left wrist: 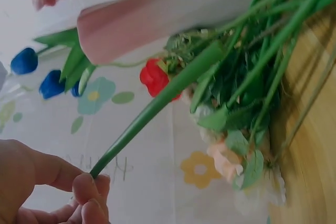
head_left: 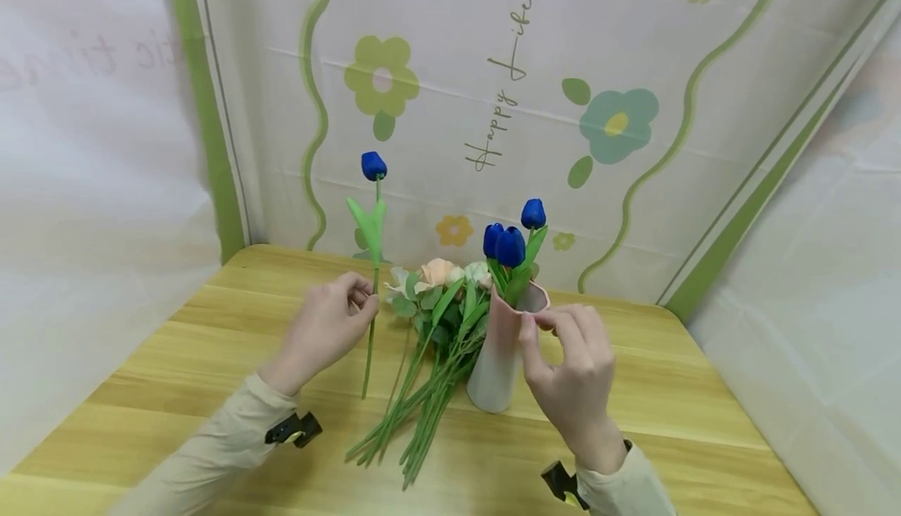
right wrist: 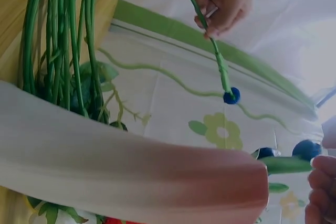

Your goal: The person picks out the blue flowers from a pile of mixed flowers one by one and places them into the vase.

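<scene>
My left hand point(head_left: 327, 328) pinches the green stem of a blue tulip point(head_left: 374, 166) between thumb and fingers. The tulip stands upright left of the vase, its stem end hanging below the hand. In the left wrist view the stem point(left wrist: 152, 106) slants up from the fingertips. A tall pink-and-white vase point(head_left: 495, 360) holds several flowers, among them blue tulips point(head_left: 510, 247). Close to the vase's mouth, my right hand point(head_left: 573, 360) has bent fingers, thumb near index, with nothing seen between them. The right wrist view shows its fingertips point(right wrist: 319, 179) apart from the rim, beside a tulip.
A bunch of flowers with long green stems point(head_left: 422, 414) lies on the wooden table point(head_left: 669, 406), left of the vase. Pale peach blooms point(head_left: 438, 272) face the back, and a red bloom point(left wrist: 153, 78) shows in the left wrist view. Printed curtains point(head_left: 450, 94) enclose the table.
</scene>
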Demonstrator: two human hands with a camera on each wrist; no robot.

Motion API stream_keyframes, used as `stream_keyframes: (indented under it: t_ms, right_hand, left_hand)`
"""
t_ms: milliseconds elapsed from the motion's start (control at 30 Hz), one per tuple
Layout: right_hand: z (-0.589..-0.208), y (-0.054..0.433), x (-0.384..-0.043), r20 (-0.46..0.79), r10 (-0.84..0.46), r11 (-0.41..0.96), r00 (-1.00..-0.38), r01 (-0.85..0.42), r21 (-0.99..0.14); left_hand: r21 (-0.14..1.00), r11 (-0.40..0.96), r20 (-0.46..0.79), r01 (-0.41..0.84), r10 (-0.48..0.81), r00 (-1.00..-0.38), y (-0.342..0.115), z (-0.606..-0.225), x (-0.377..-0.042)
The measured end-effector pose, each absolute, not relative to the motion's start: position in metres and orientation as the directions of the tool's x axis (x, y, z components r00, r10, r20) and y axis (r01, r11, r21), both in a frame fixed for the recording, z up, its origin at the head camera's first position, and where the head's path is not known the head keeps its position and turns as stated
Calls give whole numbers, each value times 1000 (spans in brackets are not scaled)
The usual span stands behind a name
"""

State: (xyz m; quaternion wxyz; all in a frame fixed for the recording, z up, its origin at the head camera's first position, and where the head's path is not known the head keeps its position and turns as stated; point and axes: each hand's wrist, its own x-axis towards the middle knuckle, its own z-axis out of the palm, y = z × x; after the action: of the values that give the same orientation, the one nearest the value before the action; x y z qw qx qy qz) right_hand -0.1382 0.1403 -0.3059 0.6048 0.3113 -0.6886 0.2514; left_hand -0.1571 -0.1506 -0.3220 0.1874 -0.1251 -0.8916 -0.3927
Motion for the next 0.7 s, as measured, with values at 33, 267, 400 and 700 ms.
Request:
stream_keyframes:
  t_ms: [33, 267, 400, 700]
  right_hand:
    - [-306, 138, -137, 990, -129, 672, -56, -739, 46]
    - [-310, 128, -129, 980, -161, 571, -120, -821, -7]
    - [-316, 126, -127, 956, -217, 552, -196, -832, -45]
    - [-330, 118, -123, 816, -394, 570, -423, -809, -144]
  left_hand:
    - [651, 653, 452, 387, 77, -889, -147, -322, -155]
    - [632, 580, 562, 514, 113, -819, -127, -323, -140]
    - [628, 540, 594, 561, 133, -793, -118, -323, -134]
    - [640, 448, 620, 625, 180, -764, -103, -326, -124]
